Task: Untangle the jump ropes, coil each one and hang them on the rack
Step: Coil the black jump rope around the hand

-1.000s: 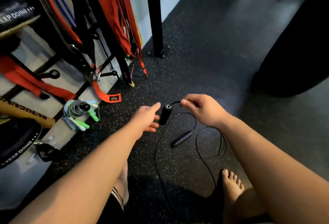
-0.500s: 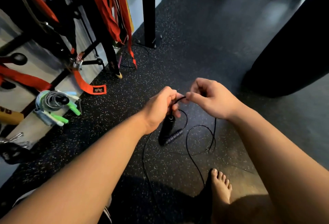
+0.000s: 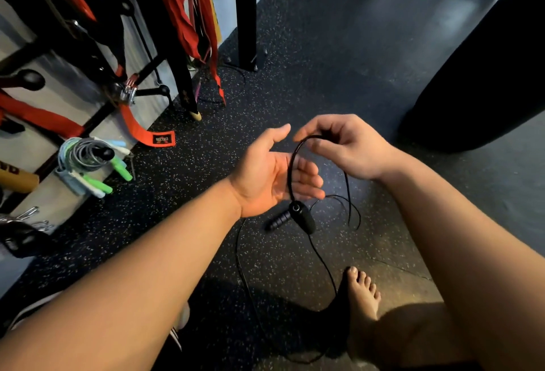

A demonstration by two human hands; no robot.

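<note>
A black jump rope [image 3: 292, 164] arcs from my right hand [image 3: 346, 146], which pinches the cord between thumb and fingers. One black handle [image 3: 303, 219] dangles from that cord just below my left hand [image 3: 271, 170], which is open, palm up, with the cord passing in front of its fingers. The rope's second handle [image 3: 277, 221], dark and ribbed, lies on the floor beneath. Loose cord [image 3: 244, 276] trails over the floor toward my bare foot [image 3: 362, 297]. A coiled grey jump rope with green and white handles [image 3: 88, 164] hangs on a peg of the wall rack [image 3: 97, 114] at the left.
Red and orange straps [image 3: 188, 17] and bands hang from the rack. A black post [image 3: 244, 11] stands on the speckled rubber floor [image 3: 324, 61]. A black punching bag [image 3: 486, 70] fills the right side. Another thin cord [image 3: 236, 84] lies by the post base.
My left hand has let go of the handle and opened palm up. The handle now dangles from the cord, which my right hand has lifted into an arc.
</note>
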